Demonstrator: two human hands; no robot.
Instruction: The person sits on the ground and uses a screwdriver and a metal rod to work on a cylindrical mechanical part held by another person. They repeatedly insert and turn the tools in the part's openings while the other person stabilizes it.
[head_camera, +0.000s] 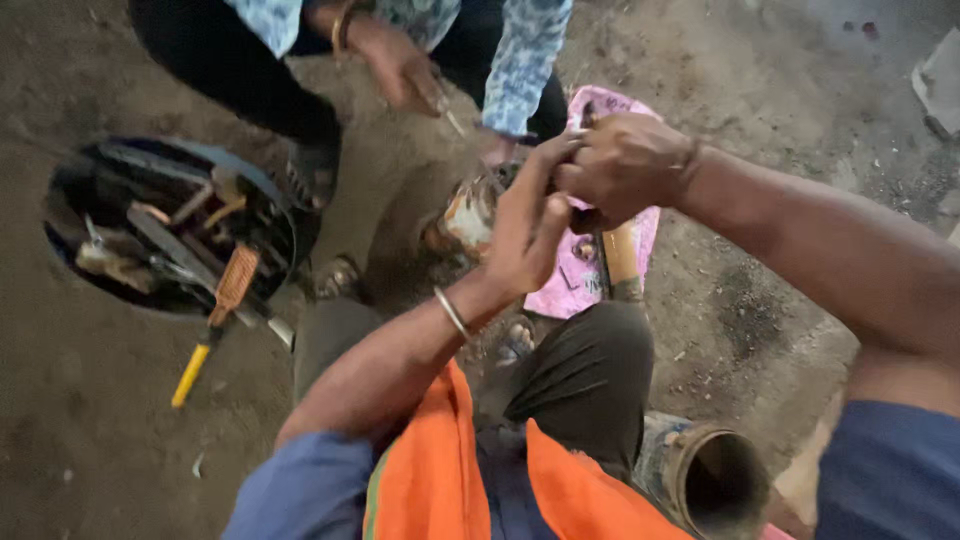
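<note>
1. Head view, risk: both hands work pressed close together at upper centre of the frame. The right hand is clenched around a dark, thin tool, and the left hand has its fingers curled up against the same spot. If the tool slips, it likely catches the left fingers, since they touch the right fist.
2. Head view, risk: a co-worker's hand at top centre pinches a small thin piece just above the work. It sits near enough that a sudden jerk could hit it.
3. Head view, risk: the rusty cylindrical part lies on the dirt floor, not clamped as far as I can tell; it could roll or shift under force.
4. Head view, position: the part is just left of and below the left hand, near or touching it; contact is hidden. A pink cloth lies under the hands.
5. Head view, surroundings: a round tub of tools sits at left, well apart, with a yellow-handled brush sticking out. A pipe end is at lower right.
</note>
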